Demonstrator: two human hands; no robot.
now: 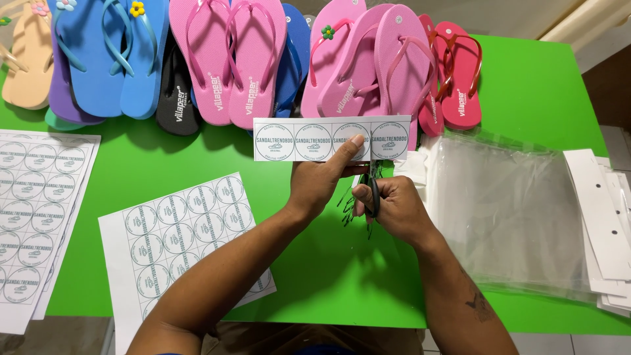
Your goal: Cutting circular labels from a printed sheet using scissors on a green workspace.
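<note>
My left hand [322,181] holds up a white paper strip [309,139] printed with several round green labels, thumb pressed on its front. Close beside it, my right hand [388,205] grips dark-handled scissors [373,190], whose blades point up to the strip's lower edge. Both hands hover over the middle of the green table [335,269].
Rows of flip-flops, pink [230,59], blue [105,52], red [457,72], black and beige, line the table's far edge. Label sheets lie near left [177,236] and at the far left [33,197]. Clear plastic bags [513,210] and white card strips [601,210] lie right.
</note>
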